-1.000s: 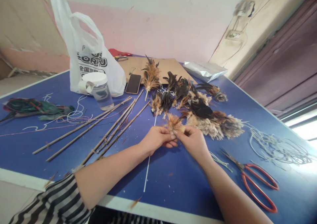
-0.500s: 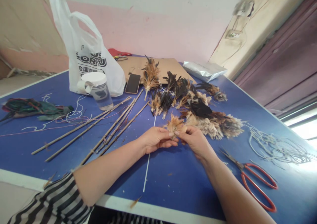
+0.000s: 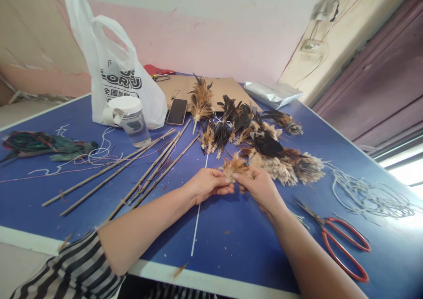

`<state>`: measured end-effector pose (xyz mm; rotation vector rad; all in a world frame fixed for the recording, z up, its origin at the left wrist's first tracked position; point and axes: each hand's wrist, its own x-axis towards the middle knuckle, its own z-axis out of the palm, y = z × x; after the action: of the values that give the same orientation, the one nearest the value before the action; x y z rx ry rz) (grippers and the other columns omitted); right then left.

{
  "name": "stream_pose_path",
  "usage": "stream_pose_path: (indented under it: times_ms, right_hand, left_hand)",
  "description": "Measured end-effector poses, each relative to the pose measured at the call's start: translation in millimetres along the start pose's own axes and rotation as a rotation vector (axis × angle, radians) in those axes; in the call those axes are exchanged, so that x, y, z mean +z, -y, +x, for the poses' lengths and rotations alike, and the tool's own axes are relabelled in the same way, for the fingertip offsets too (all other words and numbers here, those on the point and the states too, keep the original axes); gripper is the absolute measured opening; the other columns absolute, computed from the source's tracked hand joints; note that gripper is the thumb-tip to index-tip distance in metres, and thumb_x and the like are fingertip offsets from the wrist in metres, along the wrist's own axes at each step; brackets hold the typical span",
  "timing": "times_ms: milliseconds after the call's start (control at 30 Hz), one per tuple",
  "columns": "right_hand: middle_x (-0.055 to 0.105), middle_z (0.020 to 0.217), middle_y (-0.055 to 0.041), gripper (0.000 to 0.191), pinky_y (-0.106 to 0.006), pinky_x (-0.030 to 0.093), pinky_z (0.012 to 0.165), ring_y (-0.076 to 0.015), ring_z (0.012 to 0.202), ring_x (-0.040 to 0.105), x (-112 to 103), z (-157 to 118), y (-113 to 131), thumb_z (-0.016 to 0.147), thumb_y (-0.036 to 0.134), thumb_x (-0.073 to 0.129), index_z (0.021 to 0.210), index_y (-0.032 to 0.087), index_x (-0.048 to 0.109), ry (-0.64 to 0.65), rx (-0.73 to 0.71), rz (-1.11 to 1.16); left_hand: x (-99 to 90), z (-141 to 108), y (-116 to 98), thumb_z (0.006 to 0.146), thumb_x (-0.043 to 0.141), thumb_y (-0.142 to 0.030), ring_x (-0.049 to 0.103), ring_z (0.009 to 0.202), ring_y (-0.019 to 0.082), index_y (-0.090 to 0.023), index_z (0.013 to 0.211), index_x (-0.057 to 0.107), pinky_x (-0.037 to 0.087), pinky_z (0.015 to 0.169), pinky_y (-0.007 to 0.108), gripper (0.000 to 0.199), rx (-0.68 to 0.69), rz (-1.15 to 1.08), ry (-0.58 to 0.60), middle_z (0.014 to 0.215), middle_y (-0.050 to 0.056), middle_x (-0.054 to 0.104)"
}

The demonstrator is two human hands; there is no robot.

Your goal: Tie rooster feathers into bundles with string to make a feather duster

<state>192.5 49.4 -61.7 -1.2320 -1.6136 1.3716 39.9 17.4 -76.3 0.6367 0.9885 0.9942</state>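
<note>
A small tuft of tan-brown feathers (image 3: 235, 166) is pinched between both hands above the blue table (image 3: 251, 246). My left hand (image 3: 211, 185) grips its lower left side with thumb and fingers closed. From the right, my right hand (image 3: 259, 186) pinches the base of the same tuft, thumb on top. Just beyond the hands lie bundles of black, brown and cream feathers (image 3: 277, 162). Behind them a larger brown feather bundle (image 3: 201, 100) rests partly on cardboard. Scissors with red handles (image 3: 343, 244) lie to the right of my right forearm.
Several thin sticks (image 3: 145, 180) lie left of my hands. Farther left are a lidded clear jar (image 3: 135, 125), a white plastic bag (image 3: 132, 87), a phone (image 3: 177, 112) and a dark green bundle (image 3: 49, 144). Pale string (image 3: 366, 193) is heaped at right; a silver packet (image 3: 273, 94) lies behind.
The fingers have shifted slightly around the feather tuft: my right thumb has moved a little left along its base. Everything else on the table stays in place.
</note>
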Motion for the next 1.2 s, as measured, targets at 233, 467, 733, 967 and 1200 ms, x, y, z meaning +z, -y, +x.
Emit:
stream_pose_path:
  times_ms: [233,467,733,967,1200]
  right_hand:
    - [0.053,0.047,0.0038,0.021,-0.021,0.037,0.045,-0.0085,0.043,0.047,-0.1,1.6,-2.6,0.065,0.032,0.065,0.06,0.015,0.053,-0.003,-0.014,-0.002]
    - [0.051,0.047,0.0039,0.025,-0.022,0.033,0.045,-0.0081,0.044,0.044,-3.3,1.9,-3.2,0.065,0.037,0.064,0.058,0.015,0.052,0.026,-0.041,-0.07]
    - [0.052,0.052,0.0027,0.023,-0.023,0.033,0.05,-0.0097,0.05,0.043,-1.8,-0.3,3.2,0.064,0.037,0.063,0.058,0.015,0.056,-0.023,-0.108,-0.229]
    - [0.06,0.074,-0.0014,0.029,-0.026,0.043,0.06,-0.0127,0.061,0.053,0.8,1.6,-2.8,0.067,0.038,0.063,0.086,0.016,0.058,0.009,-0.146,-0.105]
    - [0.057,0.097,-0.0078,0.05,-0.036,0.043,0.078,-0.0196,0.081,0.055,-3.7,-2.3,-2.4,0.067,0.04,0.065,0.109,0.019,0.05,-0.216,-0.599,-0.589]
  left_hand:
    - [-0.3,-0.3,2.7,0.06,0.073,-0.021,0.064,0.064,0.011,-0.006,0.079,0.068,0.049,0.055,0.015,0.025,0.055,0.067,0.031,0.074,0.011,0.068]
    - [-1.0,-0.2,4.8,0.059,0.073,-0.024,0.063,0.061,0.011,-0.008,0.078,0.068,0.049,0.057,0.017,0.025,0.104,0.111,0.049,0.072,0.009,0.067]
    - [1.3,-1.8,6.0,0.058,0.074,-0.028,0.062,0.058,0.012,-0.006,0.072,0.067,0.05,0.058,0.022,0.027,0.164,0.193,0.053,0.066,0.008,0.066]
    - [-2.8,0.5,3.0,0.059,0.074,-0.023,0.065,0.068,0.014,-0.008,0.077,0.067,0.05,0.056,0.018,0.025,0.067,0.041,0.035,0.075,0.01,0.068]
    - [-10.1,1.6,-4.9,0.068,0.067,-0.017,0.064,0.082,0.015,-0.01,0.081,0.067,0.051,0.067,0.02,0.015,-0.027,-0.244,0.037,0.097,0.01,0.067]
